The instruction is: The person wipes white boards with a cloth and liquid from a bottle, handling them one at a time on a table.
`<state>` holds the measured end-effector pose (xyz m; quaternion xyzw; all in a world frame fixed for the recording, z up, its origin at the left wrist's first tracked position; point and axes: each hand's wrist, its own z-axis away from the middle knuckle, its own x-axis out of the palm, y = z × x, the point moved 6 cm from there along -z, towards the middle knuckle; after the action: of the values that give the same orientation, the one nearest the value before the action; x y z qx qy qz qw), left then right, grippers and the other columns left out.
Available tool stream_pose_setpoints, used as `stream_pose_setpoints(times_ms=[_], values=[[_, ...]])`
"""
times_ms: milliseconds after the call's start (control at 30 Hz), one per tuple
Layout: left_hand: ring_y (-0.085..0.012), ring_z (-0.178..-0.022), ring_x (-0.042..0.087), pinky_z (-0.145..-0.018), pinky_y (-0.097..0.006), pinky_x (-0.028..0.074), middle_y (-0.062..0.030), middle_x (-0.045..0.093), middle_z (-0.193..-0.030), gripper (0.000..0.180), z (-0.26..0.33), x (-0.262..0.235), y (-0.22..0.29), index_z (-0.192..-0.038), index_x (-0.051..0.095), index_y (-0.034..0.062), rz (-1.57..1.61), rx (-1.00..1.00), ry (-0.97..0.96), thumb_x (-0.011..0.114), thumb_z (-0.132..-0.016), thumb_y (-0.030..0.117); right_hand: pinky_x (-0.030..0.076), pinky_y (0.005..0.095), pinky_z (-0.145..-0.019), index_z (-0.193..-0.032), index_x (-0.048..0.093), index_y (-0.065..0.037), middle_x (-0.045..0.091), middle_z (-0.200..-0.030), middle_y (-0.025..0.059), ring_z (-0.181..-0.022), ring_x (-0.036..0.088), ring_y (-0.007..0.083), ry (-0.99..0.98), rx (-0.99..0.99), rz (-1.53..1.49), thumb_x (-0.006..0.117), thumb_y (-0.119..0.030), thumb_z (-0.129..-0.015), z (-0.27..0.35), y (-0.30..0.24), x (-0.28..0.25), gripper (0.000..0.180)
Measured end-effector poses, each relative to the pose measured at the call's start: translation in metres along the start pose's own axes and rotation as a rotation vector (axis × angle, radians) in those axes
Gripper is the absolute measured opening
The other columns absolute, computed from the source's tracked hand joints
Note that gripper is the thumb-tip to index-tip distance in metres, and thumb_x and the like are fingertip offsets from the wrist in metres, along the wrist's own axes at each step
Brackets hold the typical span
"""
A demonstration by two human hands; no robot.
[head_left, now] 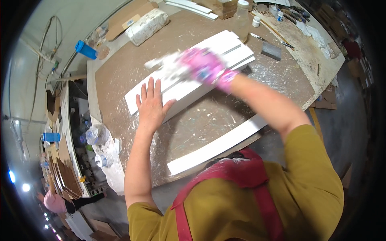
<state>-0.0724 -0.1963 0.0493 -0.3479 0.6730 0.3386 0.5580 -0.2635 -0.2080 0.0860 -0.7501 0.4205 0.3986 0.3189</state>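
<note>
A white grooved board (189,94) lies at a slant across the worktable, in front of me. My left hand (152,102), bare, rests flat on its near left end with the fingers spread. My right hand (207,68) wears a pink patterned glove and is over the board's middle, blurred by motion. In it is a crumpled white rag (173,66), pressed against or just above the board; the blur hides the exact contact. A long, narrow white strip (217,145) lies along the table's near edge, by my apron.
The brown worktable (120,80) is spattered white. Around its far side are a white-wrapped block (147,26), a blue cup (85,50), a clear bottle (241,20), a small white jar (256,21) and a dark grey block (271,52). Another person (58,203) is at the far lower left.
</note>
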Motion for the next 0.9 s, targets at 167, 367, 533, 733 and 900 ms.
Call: stream_pose_setpoints(times_ms=[167, 367, 533, 733, 900], values=[[-0.0348, -0.130, 0.034, -0.104, -0.052, 0.025, -0.0172, 0.038, -0.141, 0.076, -0.021, -0.014, -0.022, -0.137, 0.036, 0.0052, 0.283, -0.023, -0.089, 0.065, -0.077, 0.043, 0.052, 0.0305, -0.075, -0.107, 0.060, -0.007, 0.065, -0.093, 0.0059, -0.080, 0.062, 0.0140, -0.128, 0.586, -0.659, 0.055, -0.025, -0.086, 0.097, 0.184, -0.097, 0.028], [-0.0328, -0.123, 0.043, -0.102, -0.049, 0.029, -0.0181, 0.045, -0.133, 0.084, -0.041, -0.015, -0.047, -0.135, 0.039, 0.0027, 0.168, 0.067, -0.096, 0.072, -0.069, 0.044, 0.052, 0.0283, -0.072, -0.117, 0.055, 0.001, 0.064, -0.102, 0.0065, -0.081, 0.062, 0.0124, 0.285, 0.845, -0.599, 0.054, -0.016, -0.090, 0.204, 0.266, -0.098, 0.032], [-0.0346, -0.118, 0.048, -0.098, -0.038, 0.038, -0.0195, 0.052, -0.125, 0.084, -0.052, -0.002, -0.063, -0.132, 0.042, 0.0010, 0.270, 0.090, -0.141, 0.075, -0.067, 0.042, 0.045, 0.0247, -0.084, -0.126, 0.048, 0.006, 0.061, -0.113, 0.0068, -0.097, 0.057, 0.0138, 0.361, 0.809, -0.685, 0.051, -0.006, -0.090, 0.237, 0.231, -0.090, 0.039], [-0.0302, -0.083, 0.057, -0.074, -0.038, 0.044, -0.0174, 0.057, -0.091, 0.038, -0.074, -0.011, -0.055, -0.100, 0.062, -0.0013, 0.269, -0.005, -0.183, 0.068, -0.078, 0.029, 0.047, 0.0254, -0.078, -0.119, 0.052, 0.005, 0.062, -0.106, 0.0066, -0.090, 0.057, 0.0125, 0.385, 0.921, -0.693, 0.051, -0.007, -0.092, 0.270, 0.227, -0.083, 0.030], [-0.0276, -0.079, 0.058, -0.071, -0.035, 0.044, -0.0149, 0.059, -0.087, 0.027, -0.075, -0.035, -0.068, -0.097, 0.061, -0.0003, 0.296, 0.029, 0.117, 0.065, -0.082, 0.022, 0.047, 0.0245, -0.084, -0.127, 0.047, 0.004, 0.061, -0.113, 0.0085, -0.097, 0.057, 0.0131, 0.430, 0.878, -0.913, 0.051, -0.004, -0.090, 0.264, 0.218, -0.082, 0.038]])
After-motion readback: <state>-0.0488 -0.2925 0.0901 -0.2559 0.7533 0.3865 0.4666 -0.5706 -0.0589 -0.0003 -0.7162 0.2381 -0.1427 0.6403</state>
